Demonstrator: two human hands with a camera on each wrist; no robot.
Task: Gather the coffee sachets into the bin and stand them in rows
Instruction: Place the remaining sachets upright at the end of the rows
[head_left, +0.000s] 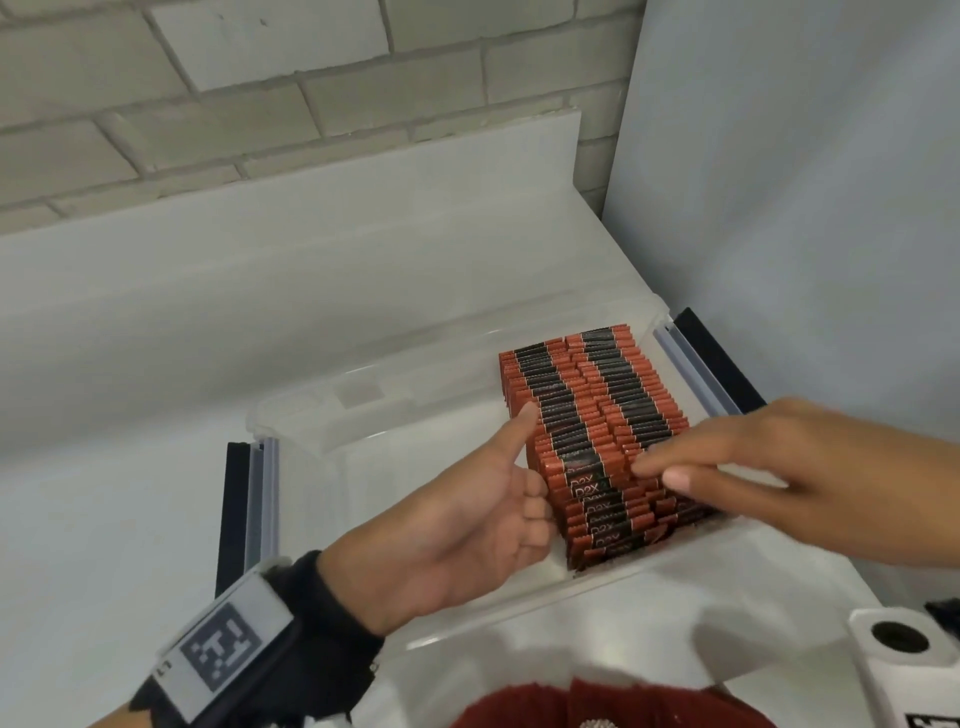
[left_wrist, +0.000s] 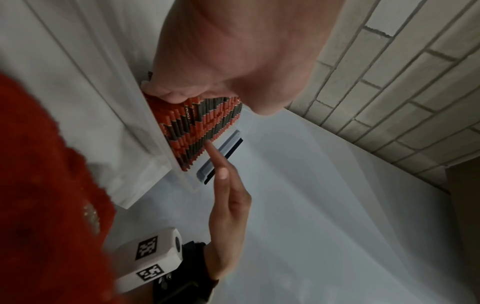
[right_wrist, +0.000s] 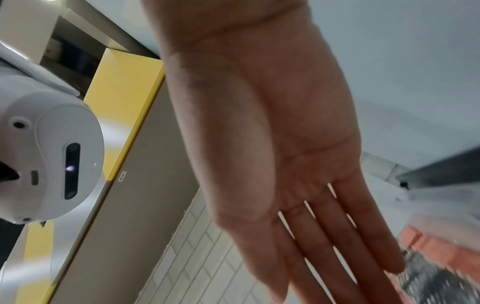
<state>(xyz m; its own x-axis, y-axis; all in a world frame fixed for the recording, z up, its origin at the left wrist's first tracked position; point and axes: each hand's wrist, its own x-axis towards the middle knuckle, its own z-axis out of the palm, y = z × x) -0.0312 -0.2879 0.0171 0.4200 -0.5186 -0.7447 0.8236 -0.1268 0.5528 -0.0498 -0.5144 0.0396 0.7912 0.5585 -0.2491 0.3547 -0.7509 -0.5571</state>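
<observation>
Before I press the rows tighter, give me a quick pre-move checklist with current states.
1. Sachets inside the clear bin: ok.
2. Far sachets upright in two rows: ok.
3. Near sachets upright: not ok, they lean with their printed faces showing.
4. Left hand bracing the stack's left side, thumb up: ok.
5. Right hand flat, fingers straight on the sachet tops, holding nothing: ok.
6. Loose sachets left outside the bin: cannot tell, none in view.

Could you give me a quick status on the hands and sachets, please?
Left hand open against the red-and-black coffee sachets; right hand open, fingertips on top. Sachets standing in clear plastic bin. Nothing obstructing.
</observation>
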